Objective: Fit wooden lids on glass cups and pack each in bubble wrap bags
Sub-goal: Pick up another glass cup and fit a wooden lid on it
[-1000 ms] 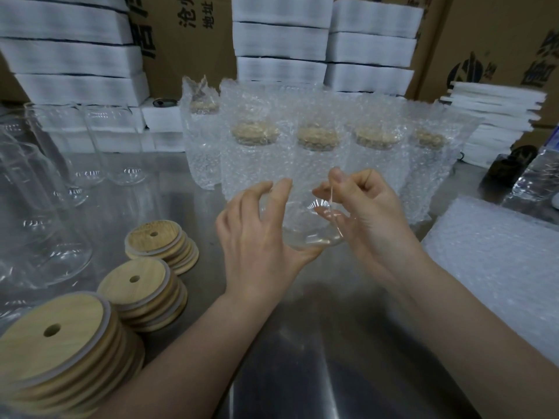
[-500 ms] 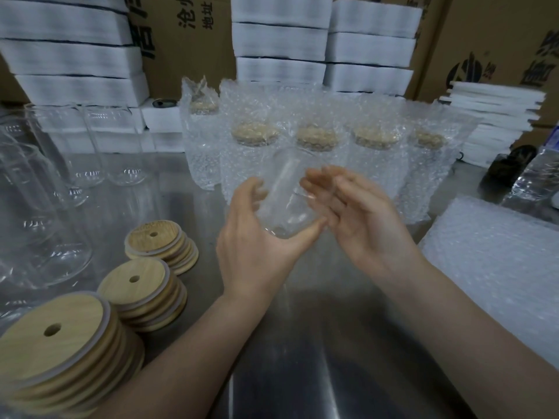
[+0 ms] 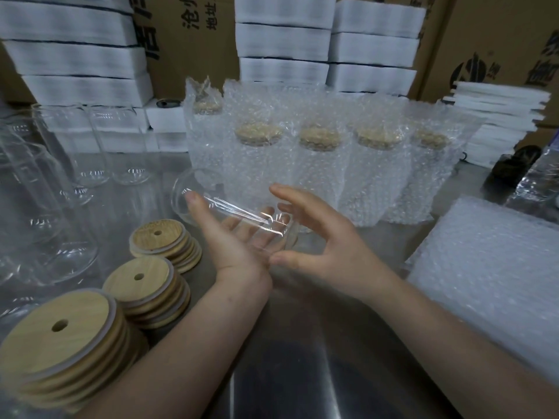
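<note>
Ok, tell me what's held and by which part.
The left hand cradles a clear glass cup lying sideways, palm under its wall, thumb near one end. The right hand hovers open at the other end, gripping nothing.

Single head-worn wide-angle view, forward and down, close above the steel table (image 3: 302, 373)
</note>
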A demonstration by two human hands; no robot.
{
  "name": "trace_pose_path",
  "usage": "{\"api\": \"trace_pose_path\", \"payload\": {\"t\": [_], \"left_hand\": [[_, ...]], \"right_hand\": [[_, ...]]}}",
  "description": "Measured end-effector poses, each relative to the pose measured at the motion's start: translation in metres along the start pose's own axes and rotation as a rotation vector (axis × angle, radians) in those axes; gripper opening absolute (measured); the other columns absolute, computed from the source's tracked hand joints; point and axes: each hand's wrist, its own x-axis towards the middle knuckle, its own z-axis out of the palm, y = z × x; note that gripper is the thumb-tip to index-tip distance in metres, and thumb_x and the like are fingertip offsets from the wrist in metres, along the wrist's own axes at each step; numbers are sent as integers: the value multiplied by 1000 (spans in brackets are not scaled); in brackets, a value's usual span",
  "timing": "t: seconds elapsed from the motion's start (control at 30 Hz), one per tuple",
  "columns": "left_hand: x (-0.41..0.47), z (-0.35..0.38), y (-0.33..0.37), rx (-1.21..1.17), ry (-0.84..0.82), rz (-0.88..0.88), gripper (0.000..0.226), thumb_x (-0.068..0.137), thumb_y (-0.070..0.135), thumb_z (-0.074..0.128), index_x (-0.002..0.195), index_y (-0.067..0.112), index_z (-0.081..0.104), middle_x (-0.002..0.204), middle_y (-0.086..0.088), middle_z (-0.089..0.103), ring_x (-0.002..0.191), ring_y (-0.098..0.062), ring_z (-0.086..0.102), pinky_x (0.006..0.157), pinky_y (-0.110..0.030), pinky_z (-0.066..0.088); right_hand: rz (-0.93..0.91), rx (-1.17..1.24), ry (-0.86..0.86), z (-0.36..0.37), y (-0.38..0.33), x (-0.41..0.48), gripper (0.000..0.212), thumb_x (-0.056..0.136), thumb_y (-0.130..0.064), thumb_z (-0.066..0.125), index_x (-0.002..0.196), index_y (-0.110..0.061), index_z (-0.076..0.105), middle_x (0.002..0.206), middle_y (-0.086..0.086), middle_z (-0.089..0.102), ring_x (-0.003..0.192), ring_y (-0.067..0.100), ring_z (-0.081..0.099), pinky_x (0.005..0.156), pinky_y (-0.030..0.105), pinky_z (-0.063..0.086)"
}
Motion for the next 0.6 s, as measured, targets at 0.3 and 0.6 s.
{"api": "trace_pose_path", "payload": {"t": [0.3,0.6], "left_hand": [[-5,-1,-5,-97,-115,-81,88,76,85,43,110,5,55,77,-16,75,72,-36,74,52,-47,57],[-4,0,-10,-110,-127,-93,96,74,86,44,119,2,55,98,-23,73,86,-44,72,70,-53,59]], "right_hand": [[-189,-220,118,2,-5,-2,79,66,-38,87,134,-30,47,138,-3,54,131,11,50,108,30,42],[-82,102,280,10,-17,1,41,74,-22,78,111,-32,64,115,-6,67,110,5,64,92,27,52]]}}
